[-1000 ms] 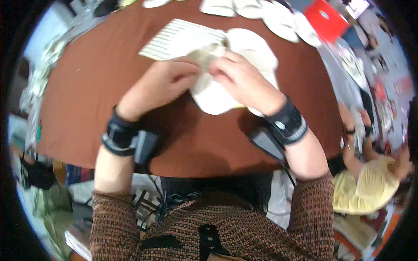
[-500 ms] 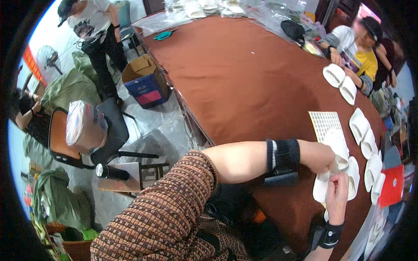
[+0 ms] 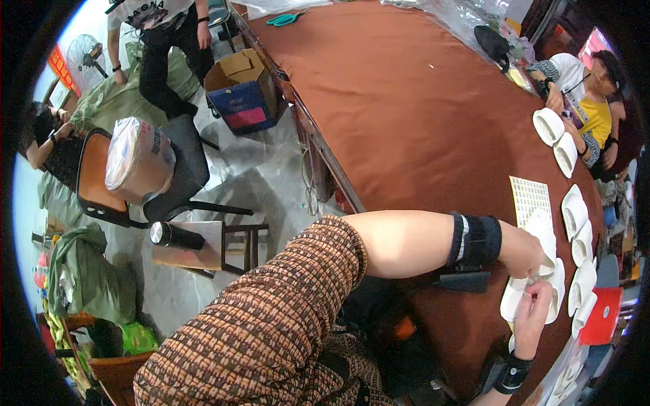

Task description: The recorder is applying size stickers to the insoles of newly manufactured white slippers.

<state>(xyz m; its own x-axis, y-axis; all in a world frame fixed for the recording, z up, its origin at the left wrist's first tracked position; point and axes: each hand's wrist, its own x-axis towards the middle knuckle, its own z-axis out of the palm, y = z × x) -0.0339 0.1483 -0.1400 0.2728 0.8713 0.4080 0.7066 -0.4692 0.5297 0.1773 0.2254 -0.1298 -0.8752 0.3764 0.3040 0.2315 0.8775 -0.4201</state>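
Observation:
Both my hands come together over a small group of white slippers [image 3: 512, 301] near the right side of the brown-covered table [image 3: 406, 122]. My left hand [image 3: 523, 254] reaches across from the left, its fingers curled down at the slippers; the fingertips are hidden. Just below it, my right hand [image 3: 533, 308] has thumb and fingers drawn together in a pinch. Whatever is between them is too small to name. A pale sheet with a grid of small labels [image 3: 529, 195] lies beyond, partly under another white slipper [image 3: 540, 227].
More white slippers [image 3: 574, 210] line the table's right side, beside a red card [image 3: 599, 315]. Across the table, a person [image 3: 579, 95] sits near two slippers. Teal scissors [image 3: 283, 19] lie at the far left. A box [image 3: 242, 101] and a chair with a wrapped package [image 3: 140, 159] stand on the floor.
The whole view has shifted, so the table and slippers appear farther right and lower. My hands stay together at the same slippers. The standing person at upper left has changed posture.

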